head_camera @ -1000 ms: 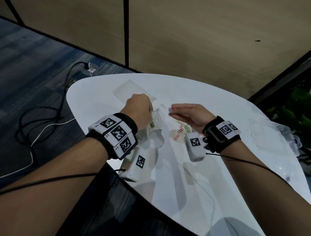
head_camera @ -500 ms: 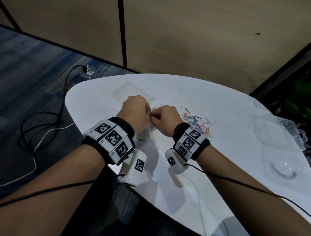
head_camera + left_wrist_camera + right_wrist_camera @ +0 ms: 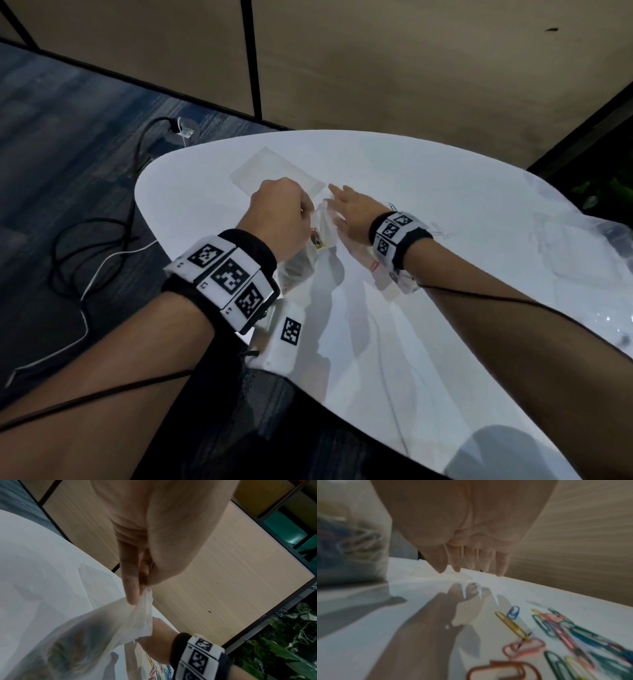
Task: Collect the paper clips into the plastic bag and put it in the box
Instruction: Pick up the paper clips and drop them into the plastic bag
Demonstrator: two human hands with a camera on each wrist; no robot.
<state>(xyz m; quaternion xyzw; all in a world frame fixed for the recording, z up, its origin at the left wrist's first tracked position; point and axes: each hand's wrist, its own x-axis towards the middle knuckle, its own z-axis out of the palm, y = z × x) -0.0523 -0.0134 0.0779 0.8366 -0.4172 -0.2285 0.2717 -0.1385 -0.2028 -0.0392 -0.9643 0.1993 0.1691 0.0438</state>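
My left hand (image 3: 284,212) grips the top edge of a clear plastic bag (image 3: 306,255), which hangs above the white table (image 3: 428,359) with several coloured clips inside. The left wrist view shows finger and thumb of that left hand (image 3: 137,596) pinching the mouth of the bag (image 3: 85,635). My right hand (image 3: 342,205) is just right of the bag, fingers straight and holding nothing. In the right wrist view, the right hand (image 3: 471,568) hovers above the table. Loose coloured paper clips (image 3: 556,631) lie below its wrist. The clear box (image 3: 579,250) is at the far right, blurred.
A second flat, clear bag (image 3: 274,168) lies on the table beyond my hands. The table's curved edge runs close by my left wrist, with cables (image 3: 85,240) on the carpet beyond it. A wooden partition stands behind the table.
The right hand brought a clip to the bag's mouth, and now its fingers have spread open and moved off to the right. The left hand has kept hold of the bag.
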